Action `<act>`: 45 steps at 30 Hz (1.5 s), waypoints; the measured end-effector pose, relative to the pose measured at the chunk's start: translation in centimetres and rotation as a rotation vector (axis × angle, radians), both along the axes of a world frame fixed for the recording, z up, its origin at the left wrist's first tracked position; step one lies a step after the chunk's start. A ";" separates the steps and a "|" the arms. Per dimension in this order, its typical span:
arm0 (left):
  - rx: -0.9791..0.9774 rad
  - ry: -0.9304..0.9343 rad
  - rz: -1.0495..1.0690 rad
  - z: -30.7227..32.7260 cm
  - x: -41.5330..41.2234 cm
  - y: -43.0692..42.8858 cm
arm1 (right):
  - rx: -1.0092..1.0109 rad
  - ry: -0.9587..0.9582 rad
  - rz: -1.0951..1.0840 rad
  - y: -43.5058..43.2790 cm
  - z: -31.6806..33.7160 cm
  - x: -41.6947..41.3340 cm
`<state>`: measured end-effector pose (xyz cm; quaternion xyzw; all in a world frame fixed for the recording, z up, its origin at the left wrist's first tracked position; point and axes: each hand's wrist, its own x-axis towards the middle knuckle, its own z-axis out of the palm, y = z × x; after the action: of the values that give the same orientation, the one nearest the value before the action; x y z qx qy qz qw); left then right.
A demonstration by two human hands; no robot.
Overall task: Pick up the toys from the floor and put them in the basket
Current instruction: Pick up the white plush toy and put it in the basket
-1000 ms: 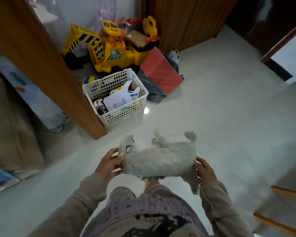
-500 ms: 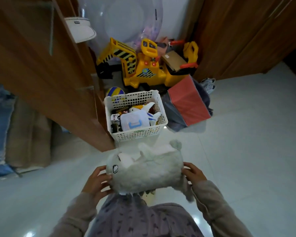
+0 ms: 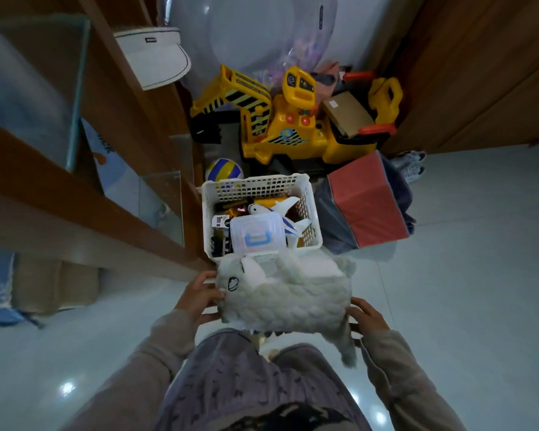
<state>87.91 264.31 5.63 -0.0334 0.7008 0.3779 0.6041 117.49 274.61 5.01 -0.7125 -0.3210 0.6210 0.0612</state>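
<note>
A fluffy white plush animal [image 3: 288, 298] lies sideways in the air between my hands, just in front of the white plastic basket [image 3: 311, 206]. My left hand [image 3: 196, 295] grips its head end and my right hand [image 3: 366, 317] grips its rear end. The plush overlaps the basket's near rim and hides it. Inside the basket lie a clear box with a blue handle [image 3: 257, 236], a white toy plane [image 3: 288, 217] and other small toys.
A yellow ride-on excavator [image 3: 280, 119] stands behind the basket, with a blue-yellow ball [image 3: 224, 171] beside it. A red and grey bag [image 3: 367, 202] lies right of the basket. Wooden furniture [image 3: 84, 206] runs along the left. Pale tiled floor [image 3: 479, 275] spreads to the right.
I have moved closer to the basket. The plush animal, held in both hands, has come forward until it overlaps the basket's near rim.
</note>
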 end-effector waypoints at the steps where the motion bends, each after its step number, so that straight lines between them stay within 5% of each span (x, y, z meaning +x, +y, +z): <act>1: -0.004 0.006 -0.004 -0.3 -0.6 1.1 | -0.023 0.007 -0.030 1.0 0.0 -0.7; 11: -0.178 0.000 -0.033 -7.5 -4.8 9.1 | -0.242 -0.089 0.025 9.0 -6.9 -6.3; 24: -0.369 0.086 0.188 -32.5 -10.8 16.7 | -0.179 -0.139 0.431 21.6 -32.1 -17.2; 31: -0.403 0.269 -0.010 -43.8 -15.0 17.7 | -0.291 -0.106 0.389 22.9 -41.6 -21.6; 39: -0.488 0.693 -0.380 -46.0 -14.0 17.8 | -0.237 -0.213 0.603 21.6 -45.3 -22.7; 42: -0.409 0.637 -0.386 -45.4 -13.6 17.4 | -0.150 -0.274 0.658 22.2 -45.7 -23.5; 45: -0.315 0.396 -0.167 -44.8 -14.3 16.8 | -0.082 -0.276 0.635 22.7 -45.9 -24.1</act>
<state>73.64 281.09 -39.16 0.0053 0.8558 0.2121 0.4719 93.40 297.32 -40.88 -0.6560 -0.5067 0.5193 -0.2077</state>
